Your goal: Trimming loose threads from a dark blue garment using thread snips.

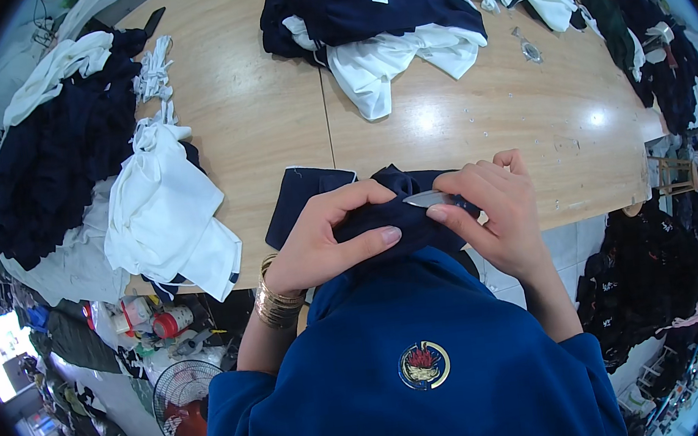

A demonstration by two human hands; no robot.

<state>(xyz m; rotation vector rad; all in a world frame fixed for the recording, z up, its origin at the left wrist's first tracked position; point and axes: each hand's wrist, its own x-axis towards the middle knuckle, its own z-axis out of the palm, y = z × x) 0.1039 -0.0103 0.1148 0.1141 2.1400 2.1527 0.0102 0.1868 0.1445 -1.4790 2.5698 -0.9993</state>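
Observation:
A navy garment (373,222) lies bunched at the table's front edge, against my body. My left hand (325,236), with gold bangles (276,298) at its wrist, is closed on the cloth, thumb on top and fingers partly hidden in the folds. In my right hand (493,211) is a small cutting tool that looks like thread snips (428,199). Their pointed silver blade points left, at the cloth near my left fingertips. Most of the snips' dark handle is hidden under my fingers.
White garments (162,203) and a dark pile (62,163) lie at the left of the wooden table (241,84). White cord (155,72) lies beside them. More navy clothes (344,6) are stacked at the back. A fan (186,405) stands at lower left.

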